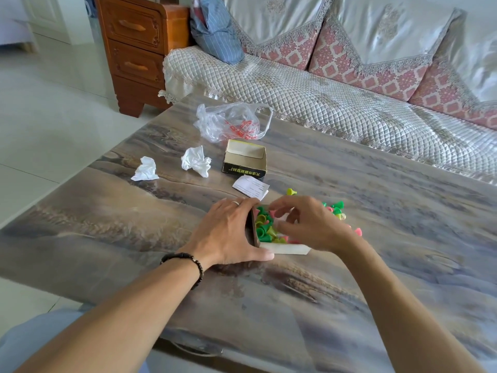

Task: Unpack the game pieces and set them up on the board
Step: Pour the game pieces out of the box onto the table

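Observation:
A small box tray [285, 249] with a white front wall lies on the table and holds several green, yellow and pink plastic game pieces [265, 227]. My left hand [228, 232] grips the tray's left side, thumb along its front edge. My right hand [309, 224] hovers over the tray with its fingers curled down among the pieces; what the fingertips pinch is hidden. More pieces [337, 210] lie loose on the table just right of that hand, and a single yellow one [291, 191] lies behind it. No board is visible.
An empty box lid [245, 160] stands behind the tray, with a folded paper slip [250, 186] in front of it. Two crumpled tissues [196, 160] [145, 169] and a clear plastic bag [231, 122] lie farther back. A sofa [349, 103] borders the table [134, 211].

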`<state>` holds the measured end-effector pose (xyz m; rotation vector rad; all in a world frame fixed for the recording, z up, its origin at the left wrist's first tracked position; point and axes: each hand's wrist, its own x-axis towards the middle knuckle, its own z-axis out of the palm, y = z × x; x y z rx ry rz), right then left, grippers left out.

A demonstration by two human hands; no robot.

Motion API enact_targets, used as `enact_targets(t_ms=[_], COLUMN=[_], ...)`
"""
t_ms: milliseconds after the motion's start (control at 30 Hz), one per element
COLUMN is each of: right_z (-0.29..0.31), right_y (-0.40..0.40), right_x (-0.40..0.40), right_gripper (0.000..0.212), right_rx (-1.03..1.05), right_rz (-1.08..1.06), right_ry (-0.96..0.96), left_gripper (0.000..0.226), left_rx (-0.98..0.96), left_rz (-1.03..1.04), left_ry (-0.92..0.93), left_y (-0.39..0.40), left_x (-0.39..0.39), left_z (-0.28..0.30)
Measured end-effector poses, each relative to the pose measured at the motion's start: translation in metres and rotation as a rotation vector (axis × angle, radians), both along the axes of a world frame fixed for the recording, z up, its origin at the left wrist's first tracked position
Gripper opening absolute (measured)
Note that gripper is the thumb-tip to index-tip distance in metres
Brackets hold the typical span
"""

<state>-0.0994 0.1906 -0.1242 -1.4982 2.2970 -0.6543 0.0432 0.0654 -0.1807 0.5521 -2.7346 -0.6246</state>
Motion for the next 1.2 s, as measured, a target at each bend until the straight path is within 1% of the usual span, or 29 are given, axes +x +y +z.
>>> enact_targets(t_ms=[33, 100, 167, 267, 333, 400, 500, 600, 700, 767, 833, 900, 933, 1033, 1133, 1200], right_z=[0.002, 0.003, 0.002, 0.004, 0.006, 0.008, 0.006, 0.001, 0.0, 0.002, 0.005, 0.005, 0.003, -0.009, -0.012, -0.007], right_y=[-0.001, -0.006, -0.01, -0.014, -0.016, -0.018, -0.018, -0.013, -0.007, -0.004, -0.002, 0.002, 0.005, 0.012, 0.015, 0.015], right_x=[0.003, 0.008, 0.008, 0.006, 0.004, 0.003, 0.0, -0.006, -0.008, -0.01, -0.017, -0.031, -0.038, -0.053, -0.058, -0.057], right_gripper=[0.035, 0.042, 0.038, 0.03, 0.028, 0.028, 0.021, 0.006, 0.002, 0.003, 0.001, 0.004, 0.006, 0.006, 0.005, 0.013], right_rx=[0.089, 0.157, 0.179, 0.285, 0.362, 0.385, 0.314, 0.211, 0.11, 0.001, -0.157, -0.272, -0.275, -0.17, -0.022, 0.094], right_rz=[0.063, 0.133, 0.16, 0.185, 0.193, 0.181, 0.113, 0.021, -0.061, -0.109, -0.205, -0.346, -0.412, -0.51, -0.455, -0.354], right_ry=[0.026, 0.127, 0.161, 0.168, 0.201, 0.213, 0.108, -0.072, -0.241, -0.324, -0.35, -0.294, -0.222, -0.027, 0.044, 0.064], left_gripper=[0.103, 0.101, 0.1, 0.103, 0.106, 0.108, 0.108, 0.107, 0.108, 0.108, 0.107, 0.108, 0.108, 0.107, 0.106, 0.105], left_rx=[0.005, 0.014, 0.019, 0.019, 0.013, 0.009, 0.014, 0.008, 0.005, 0.007, 0.008, 0.016, 0.019, 0.016, 0.01, 0.007], left_rz=[-0.003, -0.004, -0.004, -0.007, -0.01, -0.008, 0.002, 0.008, 0.006, 0.004, 0.001, 0.0, -0.002, -0.008, -0.013, -0.014], left_ry=[-0.004, -0.007, -0.007, -0.008, -0.014, -0.017, -0.02, -0.029, -0.026, -0.022, -0.014, -0.012, -0.012, 0.004, 0.007, 0.003], left_y=[0.0, -0.001, -0.001, -0.001, -0.002, -0.002, -0.002, -0.002, -0.002, -0.003, -0.003, -0.003, -0.003, -0.004, -0.003, -0.003], left_x=[0.0, 0.0, 0.0, 0.0, 0.0, 0.001, 0.002, 0.0, 0.0, 0.0, -0.001, -0.001, -0.001, 0.0, 0.0, 0.0], left_z=[0.0, -0.001, -0.001, -0.001, -0.001, -0.002, -0.002, -0.002, -0.003, -0.003, -0.004, -0.004, -0.004, -0.005, -0.004, -0.004])
